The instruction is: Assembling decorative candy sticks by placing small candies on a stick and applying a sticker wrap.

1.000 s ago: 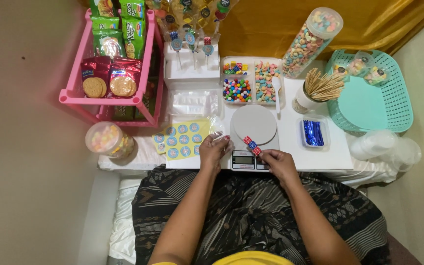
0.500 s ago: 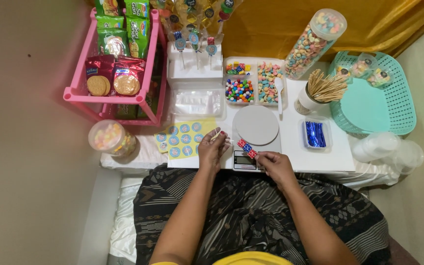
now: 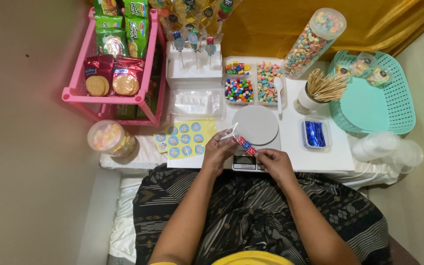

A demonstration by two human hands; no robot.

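Left hand (image 3: 218, 149) and right hand (image 3: 274, 162) pinched shut on opposite ends of a candy skewer (image 3: 244, 143) above the kitchen scale (image 3: 254, 128); probably light, stiff, best gripped at the bare stick ends.

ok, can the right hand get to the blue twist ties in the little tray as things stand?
Probably yes. The tray of blue twist ties sits just beyond the right hand, with bare white tabletop between. But that hand shares a small candy packet with the left hand.
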